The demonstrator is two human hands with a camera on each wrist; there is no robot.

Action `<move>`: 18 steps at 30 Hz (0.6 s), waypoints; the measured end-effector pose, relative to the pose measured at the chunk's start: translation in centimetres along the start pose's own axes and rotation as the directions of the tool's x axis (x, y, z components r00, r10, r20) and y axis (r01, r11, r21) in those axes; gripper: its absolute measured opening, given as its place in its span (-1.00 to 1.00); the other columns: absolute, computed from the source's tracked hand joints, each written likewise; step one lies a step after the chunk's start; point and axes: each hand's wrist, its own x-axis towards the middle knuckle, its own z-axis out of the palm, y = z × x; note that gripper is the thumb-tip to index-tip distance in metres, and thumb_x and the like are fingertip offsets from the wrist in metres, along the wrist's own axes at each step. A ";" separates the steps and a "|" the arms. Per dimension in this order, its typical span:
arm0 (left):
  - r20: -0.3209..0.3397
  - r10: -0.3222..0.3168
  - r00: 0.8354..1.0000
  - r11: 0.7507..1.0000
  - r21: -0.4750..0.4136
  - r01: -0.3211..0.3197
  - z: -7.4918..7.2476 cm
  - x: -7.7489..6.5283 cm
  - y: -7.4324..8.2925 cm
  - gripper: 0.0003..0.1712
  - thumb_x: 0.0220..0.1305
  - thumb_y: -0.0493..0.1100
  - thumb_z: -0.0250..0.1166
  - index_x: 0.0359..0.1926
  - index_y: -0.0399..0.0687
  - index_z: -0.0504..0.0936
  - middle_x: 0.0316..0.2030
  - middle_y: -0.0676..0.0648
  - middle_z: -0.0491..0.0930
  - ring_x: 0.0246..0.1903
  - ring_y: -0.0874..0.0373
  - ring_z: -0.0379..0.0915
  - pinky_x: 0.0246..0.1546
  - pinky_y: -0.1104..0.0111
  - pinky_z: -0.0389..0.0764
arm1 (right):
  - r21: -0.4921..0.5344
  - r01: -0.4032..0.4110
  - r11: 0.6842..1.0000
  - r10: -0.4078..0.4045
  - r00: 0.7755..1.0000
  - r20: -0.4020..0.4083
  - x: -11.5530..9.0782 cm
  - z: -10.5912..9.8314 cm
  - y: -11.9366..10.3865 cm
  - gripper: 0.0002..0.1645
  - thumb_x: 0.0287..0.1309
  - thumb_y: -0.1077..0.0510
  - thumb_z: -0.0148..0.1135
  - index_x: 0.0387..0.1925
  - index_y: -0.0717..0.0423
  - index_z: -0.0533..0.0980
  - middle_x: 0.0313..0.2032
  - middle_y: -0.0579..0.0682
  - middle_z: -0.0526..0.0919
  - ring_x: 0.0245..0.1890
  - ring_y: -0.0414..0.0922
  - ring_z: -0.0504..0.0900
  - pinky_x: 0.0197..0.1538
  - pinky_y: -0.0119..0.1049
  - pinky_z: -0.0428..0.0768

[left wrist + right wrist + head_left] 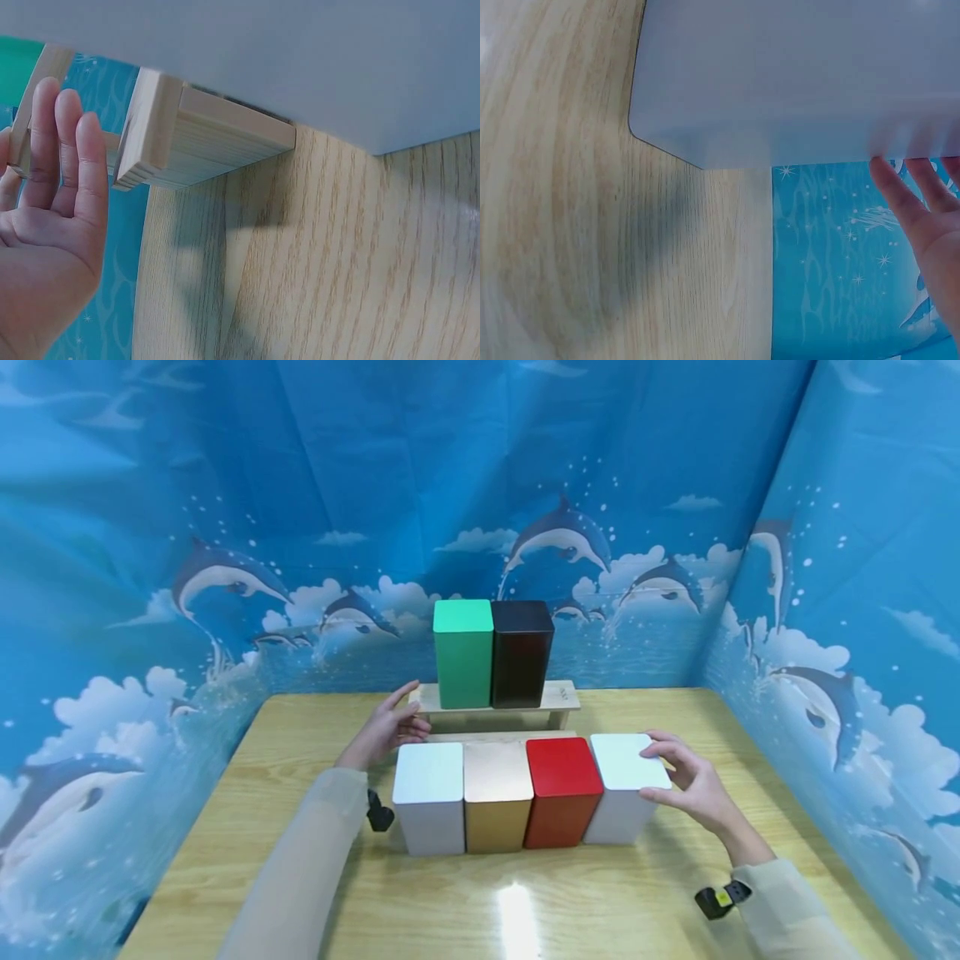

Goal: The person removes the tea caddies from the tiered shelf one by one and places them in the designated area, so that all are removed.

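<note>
At the right end of a row of tall rectangular boxes, my right hand (693,781) grips a white box (619,762), thumb by its near edge and fingers toward the back. The right wrist view shows fingertips (879,166) against that box's side. My left hand (384,728) has its fingers loosely extended beside the left end of a wooden step rack (558,695); whether it touches is unclear. Closest to the left wrist is another white box (429,772). Between the white boxes stand a gold box (497,772) and a red box (562,768).
On the rack's upper step, a green box (463,656) and a black box (522,656) stand side by side. The rack's lower step shows behind the front row. A wood-grain table (435,910) lies beneath. Blue dolphin-print cloth (375,510) hangs around it.
</note>
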 end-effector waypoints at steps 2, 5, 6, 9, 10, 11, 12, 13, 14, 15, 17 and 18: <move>0.002 0.001 1.000 1.000 0.003 -0.001 0.1 -0.1 0.1 -0.35 0.45 -0.10 -0.05 0.45 0.25 -0.08 -0.38 -0.15 0.65 -0.22 -0.17 0.57 -0.05 -0.02 0.50 | 0.007 -0.002 1.000 0.001 1.000 0.013 0.0 0.0 0.1 -0.45 -0.18 0.61 0.29 -0.05 0.48 0.37 0.19 0.32 0.20 0.19 -0.20 0.31 0.07 -0.51 0.42; 0.003 0.002 1.000 1.000 -0.005 -0.002 0.0 -0.2 0.1 -0.35 0.45 -0.10 -0.05 0.45 0.26 -0.07 -0.38 -0.16 0.65 -0.29 -0.07 0.60 -0.07 0.01 0.53 | 0.002 -0.007 1.000 0.007 1.000 0.024 0.0 0.1 0.1 -0.45 -0.17 0.60 0.29 -0.04 0.46 0.36 0.20 0.34 0.19 0.19 -0.22 0.32 0.08 -0.51 0.41; 0.005 0.004 1.000 1.000 -0.008 -0.004 0.0 -0.1 0.1 -0.35 0.45 -0.10 -0.05 0.45 0.25 -0.08 -0.37 -0.17 0.65 -0.31 -0.05 0.61 -0.08 0.01 0.53 | -0.003 -0.008 1.000 0.008 1.000 0.028 0.0 0.1 0.0 -0.45 -0.17 0.59 0.29 -0.04 0.46 0.36 0.20 0.35 0.18 0.20 -0.22 0.32 0.09 -0.52 0.40; 0.004 0.003 1.000 1.000 -0.018 -0.003 -0.1 0.0 0.0 -0.34 0.45 -0.10 -0.04 0.46 0.24 -0.09 -0.37 -0.18 0.65 -0.34 -0.02 0.61 -0.04 -0.03 0.49 | -0.007 -0.011 1.000 0.011 0.999 0.035 0.0 0.2 -0.1 -0.45 -0.16 0.59 0.29 -0.03 0.46 0.36 0.19 0.40 0.16 0.21 -0.22 0.30 0.11 -0.52 0.38; 0.002 0.001 1.000 1.000 -0.020 -0.001 -0.1 0.0 0.0 -0.34 0.45 -0.10 -0.04 0.46 0.24 -0.09 -0.37 -0.18 0.65 -0.34 -0.02 0.61 -0.03 -0.04 0.48 | -0.008 -0.007 1.000 0.008 0.999 0.037 0.0 0.2 -0.1 -0.44 -0.16 0.60 0.28 -0.03 0.47 0.35 0.19 0.41 0.15 0.22 -0.21 0.28 0.12 -0.52 0.37; 0.000 0.001 1.000 1.000 -0.020 -0.001 -0.1 0.0 -0.1 -0.34 0.45 -0.10 -0.04 0.46 0.24 -0.09 -0.38 -0.18 0.65 -0.34 -0.02 0.61 -0.02 -0.05 0.47 | -0.012 -0.006 1.000 0.006 0.999 0.038 0.0 0.2 -0.1 -0.44 -0.16 0.60 0.28 -0.03 0.47 0.35 0.18 0.42 0.15 0.23 -0.20 0.27 0.12 -0.52 0.37; -0.001 0.002 1.000 1.000 -0.021 -0.002 -0.1 0.1 -0.1 -0.33 0.45 -0.10 -0.04 0.46 0.23 -0.09 -0.38 -0.18 0.65 -0.34 -0.01 0.61 -0.01 -0.06 0.46 | -0.015 -0.001 1.000 0.002 0.999 0.041 0.1 0.2 -0.1 -0.44 -0.16 0.60 0.28 -0.03 0.48 0.35 0.18 0.43 0.16 0.23 -0.19 0.26 0.12 -0.53 0.36; -0.003 0.001 1.000 1.000 -0.021 -0.001 -0.1 0.1 -0.1 -0.34 0.45 -0.10 -0.04 0.46 0.24 -0.09 -0.38 -0.17 0.65 -0.34 -0.01 0.61 0.00 -0.06 0.45 | -0.019 0.000 1.000 0.000 0.999 0.041 0.1 0.2 -0.1 -0.44 -0.16 0.60 0.28 -0.02 0.48 0.35 0.17 0.44 0.16 0.24 -0.17 0.25 0.12 -0.53 0.36; -0.005 0.000 1.000 1.000 -0.022 0.000 -0.1 0.1 -0.1 -0.34 0.45 -0.10 -0.04 0.46 0.24 -0.08 -0.38 -0.17 0.65 -0.34 -0.01 0.61 0.00 -0.06 0.45 | -0.021 0.004 1.000 -0.004 0.999 0.042 0.1 0.2 -0.2 -0.43 -0.16 0.60 0.28 -0.02 0.48 0.35 0.17 0.44 0.16 0.24 -0.16 0.24 0.13 -0.53 0.36; -0.005 0.001 1.000 1.000 -0.021 -0.001 -0.1 0.1 -0.1 -0.34 0.45 -0.10 -0.04 0.46 0.24 -0.08 -0.38 -0.17 0.65 -0.34 -0.01 0.61 -0.01 -0.05 0.46 | -0.024 0.008 1.000 -0.007 0.999 0.044 0.1 0.3 -0.2 -0.43 -0.16 0.60 0.28 -0.02 0.49 0.35 0.16 0.45 0.17 0.25 -0.15 0.23 0.13 -0.53 0.36; -0.004 0.001 1.000 1.000 -0.020 -0.001 -0.1 0.1 -0.1 -0.34 0.44 -0.10 -0.04 0.46 0.23 -0.08 -0.38 -0.17 0.65 -0.34 -0.01 0.61 -0.02 -0.03 0.48 | -0.024 0.014 1.000 -0.013 0.999 0.047 0.0 0.2 -0.2 -0.43 -0.16 0.61 0.27 -0.02 0.49 0.35 0.16 0.45 0.17 0.26 -0.13 0.21 0.13 -0.53 0.35; -0.004 0.001 1.000 1.000 -0.021 -0.001 -0.1 0.1 -0.1 -0.34 0.44 -0.10 -0.04 0.46 0.23 -0.08 -0.39 -0.17 0.65 -0.35 -0.01 0.61 -0.03 -0.02 0.49 | -0.020 0.017 1.000 -0.016 0.999 0.050 0.0 0.2 -0.2 -0.43 -0.16 0.61 0.27 -0.01 0.49 0.35 0.16 0.45 0.17 0.26 -0.13 0.21 0.13 -0.52 0.36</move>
